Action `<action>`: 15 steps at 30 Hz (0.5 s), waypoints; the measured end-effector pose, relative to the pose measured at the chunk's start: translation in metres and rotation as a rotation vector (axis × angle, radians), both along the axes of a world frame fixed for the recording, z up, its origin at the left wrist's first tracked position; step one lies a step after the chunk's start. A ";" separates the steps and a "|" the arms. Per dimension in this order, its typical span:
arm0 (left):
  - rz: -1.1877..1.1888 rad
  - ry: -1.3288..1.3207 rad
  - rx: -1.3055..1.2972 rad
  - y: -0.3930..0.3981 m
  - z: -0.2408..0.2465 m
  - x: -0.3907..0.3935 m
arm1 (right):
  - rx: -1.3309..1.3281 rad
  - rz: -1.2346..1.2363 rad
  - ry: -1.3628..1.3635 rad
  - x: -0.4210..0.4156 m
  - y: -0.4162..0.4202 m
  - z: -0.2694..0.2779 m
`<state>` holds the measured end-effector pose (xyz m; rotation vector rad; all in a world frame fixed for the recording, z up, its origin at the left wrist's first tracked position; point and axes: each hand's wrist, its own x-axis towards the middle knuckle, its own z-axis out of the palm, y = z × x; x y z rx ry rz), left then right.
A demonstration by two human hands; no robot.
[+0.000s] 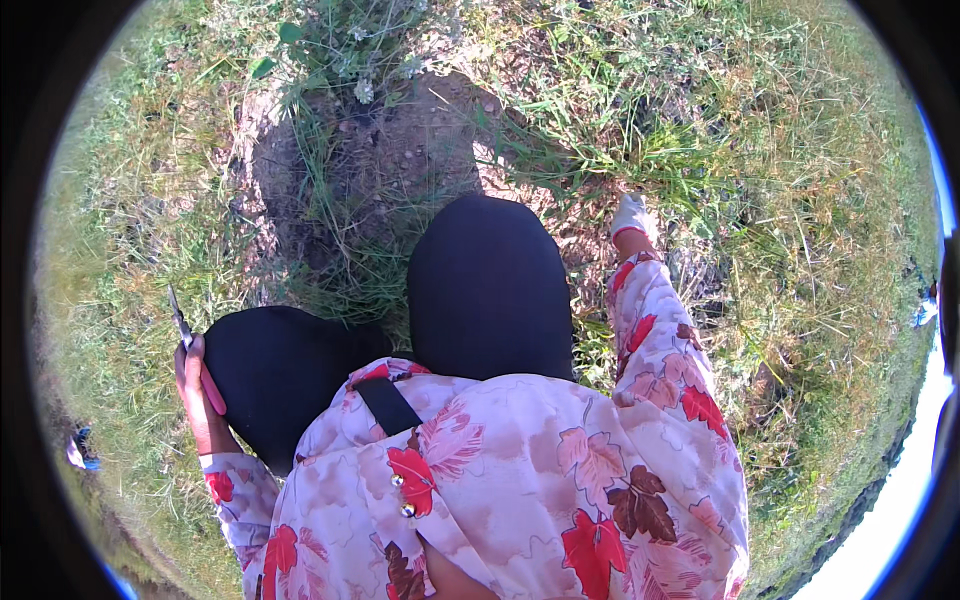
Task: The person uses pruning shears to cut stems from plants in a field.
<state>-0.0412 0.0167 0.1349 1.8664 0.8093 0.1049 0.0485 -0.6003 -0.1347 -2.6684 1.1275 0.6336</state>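
My bare left hand (192, 386) is beside my left knee, wrapped around pruning shears (180, 324). The shears have a pinkish-red handle, and their metal end points up and away from me. My right hand (631, 216), in a white glove with a red cuff, reaches forward to the base of a green grass clump (667, 161). Its fingertips are hard to make out against the bright stems, so whether they grip any grass cannot be told.
My knees in black trousers (487, 285) are bent in front of me. Shaded bare soil (420, 135) lies ahead, with grass and weeds around it. A white-flowered weed (364, 90) grows at the far side. Small blue-and-white shapes (84, 450) show at the far left edge.
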 end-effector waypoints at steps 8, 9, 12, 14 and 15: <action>0.038 0.024 -0.050 0.006 -0.005 0.006 | -0.035 0.162 0.073 0.024 -0.027 -0.032; 0.035 0.036 -0.038 0.004 -0.004 0.006 | -0.034 0.176 0.092 0.024 -0.026 -0.034; 0.031 0.043 -0.058 -0.002 -0.002 0.009 | -0.030 0.194 0.136 0.028 -0.024 -0.041; 0.031 0.013 -0.103 -0.005 -0.001 0.009 | -0.030 0.208 0.156 0.027 -0.025 -0.050; 0.047 0.023 -0.061 -0.005 -0.001 0.010 | -0.027 0.213 0.163 0.025 -0.027 -0.056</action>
